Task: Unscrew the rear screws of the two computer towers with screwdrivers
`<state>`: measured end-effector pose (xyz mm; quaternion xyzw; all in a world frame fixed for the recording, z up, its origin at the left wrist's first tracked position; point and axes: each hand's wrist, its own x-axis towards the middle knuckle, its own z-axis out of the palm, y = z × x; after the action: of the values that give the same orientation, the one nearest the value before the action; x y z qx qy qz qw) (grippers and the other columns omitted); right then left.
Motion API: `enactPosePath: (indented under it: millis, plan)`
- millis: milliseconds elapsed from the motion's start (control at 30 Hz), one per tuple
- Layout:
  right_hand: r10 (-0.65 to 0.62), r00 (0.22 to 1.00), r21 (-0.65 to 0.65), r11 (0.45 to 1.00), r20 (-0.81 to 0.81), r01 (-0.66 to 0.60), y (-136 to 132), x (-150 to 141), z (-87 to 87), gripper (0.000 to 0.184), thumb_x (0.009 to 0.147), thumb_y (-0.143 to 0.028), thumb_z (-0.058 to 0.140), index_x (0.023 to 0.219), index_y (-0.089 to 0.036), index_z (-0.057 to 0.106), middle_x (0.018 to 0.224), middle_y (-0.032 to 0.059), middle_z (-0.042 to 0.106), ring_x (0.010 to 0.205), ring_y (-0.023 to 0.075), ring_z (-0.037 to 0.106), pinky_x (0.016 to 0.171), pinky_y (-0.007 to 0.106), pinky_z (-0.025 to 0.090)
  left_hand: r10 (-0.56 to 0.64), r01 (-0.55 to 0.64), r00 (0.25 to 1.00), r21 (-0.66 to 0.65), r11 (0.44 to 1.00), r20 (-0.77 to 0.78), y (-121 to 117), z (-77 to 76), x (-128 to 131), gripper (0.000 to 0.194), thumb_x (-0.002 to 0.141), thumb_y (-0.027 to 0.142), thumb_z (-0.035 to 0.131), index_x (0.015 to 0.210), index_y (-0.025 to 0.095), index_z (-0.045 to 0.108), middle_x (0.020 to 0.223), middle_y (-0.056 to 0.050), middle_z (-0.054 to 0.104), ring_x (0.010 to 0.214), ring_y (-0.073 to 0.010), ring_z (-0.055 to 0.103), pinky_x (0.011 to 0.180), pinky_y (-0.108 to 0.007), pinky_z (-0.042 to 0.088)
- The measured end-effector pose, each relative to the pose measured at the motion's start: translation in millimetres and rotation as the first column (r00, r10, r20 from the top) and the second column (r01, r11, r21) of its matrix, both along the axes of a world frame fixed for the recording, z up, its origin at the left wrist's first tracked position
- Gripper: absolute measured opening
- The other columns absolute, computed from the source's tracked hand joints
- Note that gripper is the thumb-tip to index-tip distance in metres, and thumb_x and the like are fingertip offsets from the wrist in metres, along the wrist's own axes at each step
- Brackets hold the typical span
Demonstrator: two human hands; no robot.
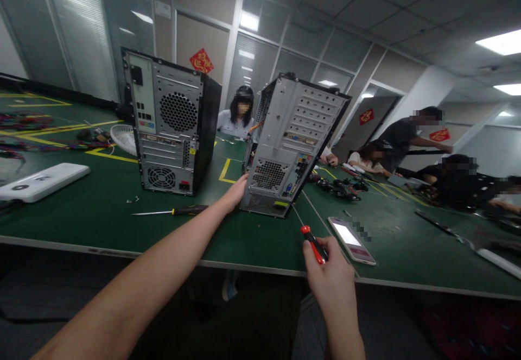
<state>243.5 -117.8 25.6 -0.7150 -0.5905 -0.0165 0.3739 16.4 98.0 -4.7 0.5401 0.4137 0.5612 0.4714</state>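
Note:
My right hand [331, 273] is closed around the red and black handle of a screwdriver [311, 243]. Its thin shaft points up and left, and the tip is near the lower right corner of a grey computer tower [271, 148]. That tower leans to one side, its rear panel with ports and vents facing me. At its lower left edge, my left hand [239, 194] grips the case, fingers partly hidden behind it. A second computer tower [175, 115] stands upright to the left. In front of it lies another screwdriver [179, 210] with a black and yellow handle.
A phone [352, 240] with a lit screen lies right of my right hand. Bundled black cables [342, 186] are behind it. On the left are a white device [44, 182], a white basket [123, 138] and small metal bits [133, 200]. Several people sit or stand around the green table [252, 240].

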Motion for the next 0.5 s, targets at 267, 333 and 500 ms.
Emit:
enactPosePath:
  millis: [267,333,500]
  plan:
    - [0.045,0.998,0.062,0.997,-0.034,-0.043,3.4,16.1,-1.8,0.032,0.087,-0.057,0.057,0.089,-0.025,0.060,0.084,0.0066,0.072,0.069,0.0236,0.068,0.060,0.029,0.045,-0.016,0.017,1.000,-0.005,1.000,0.020,-4.1,5.0,-1.3,0.040,0.091,0.039,0.051,0.124,0.027,0.070,0.135,-0.002,0.070,0.129,-0.0269,0.060,0.114,-0.040,0.041]
    - [0.030,1.000,0.058,0.998,0.002,-0.030,3.0,13.6,-2.0,0.031,0.087,-0.056,0.057,0.091,-0.025,0.060,0.084,0.0067,0.072,0.066,0.0231,0.067,0.058,0.029,0.043,-0.019,0.019,1.000,-0.014,1.000,0.019,-5.5,6.3,-1.3,0.040,0.091,0.040,0.051,0.124,0.027,0.070,0.134,-0.003,0.070,0.129,-0.0276,0.060,0.114,-0.042,0.041]
    - [-0.031,0.995,0.023,0.999,0.093,0.029,0.6,1.7,-0.7,0.030,0.088,-0.055,0.052,0.092,-0.025,0.059,0.070,0.0049,0.067,0.061,0.0257,0.064,0.056,0.030,0.039,0.001,-0.001,1.000,-0.002,1.000,0.000,-6.6,8.9,-0.9,0.042,0.090,0.042,0.051,0.124,0.025,0.069,0.138,-0.005,0.068,0.130,-0.0298,0.059,0.114,-0.044,0.041]
